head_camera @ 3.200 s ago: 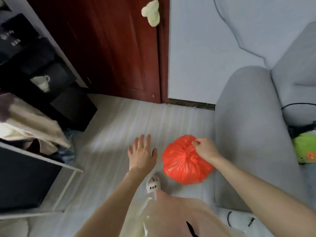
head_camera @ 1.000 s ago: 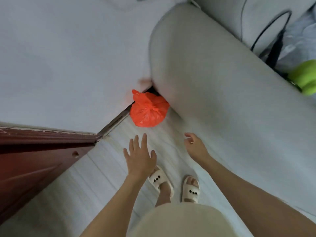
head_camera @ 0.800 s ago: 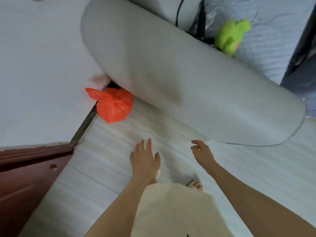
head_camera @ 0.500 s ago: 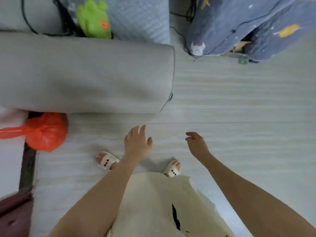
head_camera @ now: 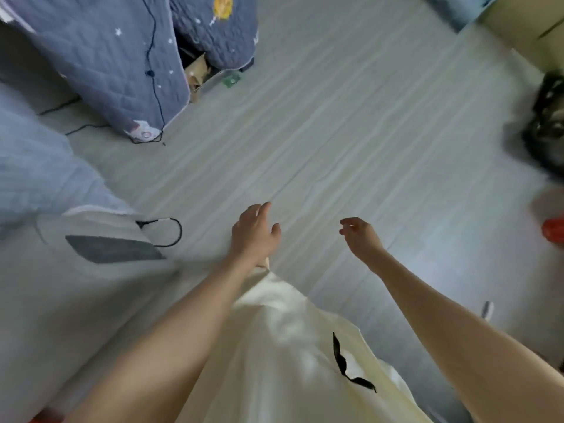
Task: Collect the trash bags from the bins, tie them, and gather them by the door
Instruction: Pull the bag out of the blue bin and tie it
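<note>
Both hands [head_camera: 300, 236] empty — no bag.

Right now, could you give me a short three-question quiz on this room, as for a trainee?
1. True or false: the left hand grips a bag.
2. What drapes the furniture at upper left? A) the dark blue quilted star-print blanket B) a striped towel C) a net
3. Fill in: the thin black looped cable lies at the edge of the pale grey ____.

Key: 1 false, both it and the right hand hold nothing; 2 A; 3 sofa.
</note>
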The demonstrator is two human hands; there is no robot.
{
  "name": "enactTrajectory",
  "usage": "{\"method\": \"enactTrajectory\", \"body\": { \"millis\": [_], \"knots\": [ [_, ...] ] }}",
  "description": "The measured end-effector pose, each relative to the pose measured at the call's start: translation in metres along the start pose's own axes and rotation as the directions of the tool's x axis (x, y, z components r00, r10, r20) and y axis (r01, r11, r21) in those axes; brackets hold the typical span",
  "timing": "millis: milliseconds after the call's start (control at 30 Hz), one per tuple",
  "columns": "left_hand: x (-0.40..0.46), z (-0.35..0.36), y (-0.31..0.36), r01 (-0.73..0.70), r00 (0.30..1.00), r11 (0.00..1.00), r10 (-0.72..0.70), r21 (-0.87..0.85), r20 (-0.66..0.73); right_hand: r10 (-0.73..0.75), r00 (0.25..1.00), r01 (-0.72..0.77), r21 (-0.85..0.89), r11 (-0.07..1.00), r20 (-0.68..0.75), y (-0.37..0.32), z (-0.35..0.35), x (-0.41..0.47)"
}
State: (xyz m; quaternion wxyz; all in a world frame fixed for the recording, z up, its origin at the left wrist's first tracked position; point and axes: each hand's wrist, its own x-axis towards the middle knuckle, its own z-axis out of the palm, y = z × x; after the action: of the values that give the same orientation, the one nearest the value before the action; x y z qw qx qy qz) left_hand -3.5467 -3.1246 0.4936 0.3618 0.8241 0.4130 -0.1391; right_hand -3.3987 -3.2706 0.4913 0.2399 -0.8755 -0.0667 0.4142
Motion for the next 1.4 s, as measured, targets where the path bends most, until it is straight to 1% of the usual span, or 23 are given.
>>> {"method": "enactTrajectory", "body": {
  "millis": [100,200,267,333,400,433,467,633,767,900,1000,1133,1267,1333,1400],
  "knots": [
    [0.064,-0.022,0.039,-0.080,0.997,0.994,0.080,0.075,0.012,0.031,0.998,-0.027,0.077,0.997,-0.048,-0.025,-0.036,0.041],
    [0.131,-0.044,0.067,-0.127,0.992,0.983,0.121,0.135,0.045,0.033,0.995,-0.024,0.095,0.995,-0.098,-0.057,-0.070,0.091],
    [0.182,-0.063,0.087,-0.138,0.988,0.978,0.126,0.156,0.086,0.061,0.992,-0.051,0.095,0.994,-0.109,-0.087,-0.095,0.130],
    [0.238,-0.094,0.114,-0.181,0.981,0.964,0.162,0.195,0.110,0.083,0.989,-0.071,0.101,0.992,-0.119,-0.131,-0.123,0.169],
    [0.295,-0.132,0.146,-0.218,0.975,0.949,0.202,0.229,0.091,0.055,0.989,-0.040,0.112,0.993,-0.140,-0.184,-0.153,0.210],
    [0.310,-0.145,0.155,-0.222,0.975,0.945,0.210,0.241,0.076,0.022,0.988,-0.007,0.101,0.995,-0.153,-0.201,-0.161,0.221],
    [0.343,-0.169,0.178,-0.242,0.970,0.938,0.235,0.250,0.059,0.002,0.984,0.022,0.131,0.991,-0.178,-0.230,-0.180,0.245],
    [0.449,-0.238,0.263,-0.328,0.941,0.903,0.338,0.277,0.012,-0.038,0.970,0.080,0.167,0.983,-0.239,-0.315,-0.250,0.322],
    [0.537,-0.273,0.324,-0.369,0.921,0.885,0.389,0.284,-0.018,-0.055,0.960,0.107,0.176,0.979,-0.273,-0.374,-0.306,0.397],
    [0.631,-0.311,0.376,-0.338,0.930,0.901,0.365,0.270,-0.052,-0.082,0.966,0.125,0.166,0.978,-0.243,-0.438,-0.357,0.495],
    [0.707,-0.354,0.422,-0.286,0.944,0.920,0.318,0.269,-0.084,-0.112,0.967,0.148,0.143,0.979,-0.228,-0.504,-0.403,0.567],
    [0.797,-0.418,0.479,-0.258,0.940,0.939,0.299,0.228,-0.163,-0.170,0.965,0.197,0.119,0.973,-0.199,-0.599,-0.454,0.644],
    [0.880,-0.467,0.507,-0.229,0.945,0.950,0.269,0.212,-0.186,-0.247,0.957,0.260,0.072,0.963,-0.153,-0.688,-0.485,0.718],
    [0.934,-0.495,0.517,-0.202,0.952,0.958,0.241,0.202,-0.191,-0.274,0.952,0.282,0.052,0.958,-0.134,-0.734,-0.496,0.763],
    [0.991,-0.526,0.524,-0.203,0.948,0.958,0.243,0.201,-0.204,-0.299,0.947,0.307,0.048,0.951,-0.120,-0.780,-0.504,0.809]
  ]
}}
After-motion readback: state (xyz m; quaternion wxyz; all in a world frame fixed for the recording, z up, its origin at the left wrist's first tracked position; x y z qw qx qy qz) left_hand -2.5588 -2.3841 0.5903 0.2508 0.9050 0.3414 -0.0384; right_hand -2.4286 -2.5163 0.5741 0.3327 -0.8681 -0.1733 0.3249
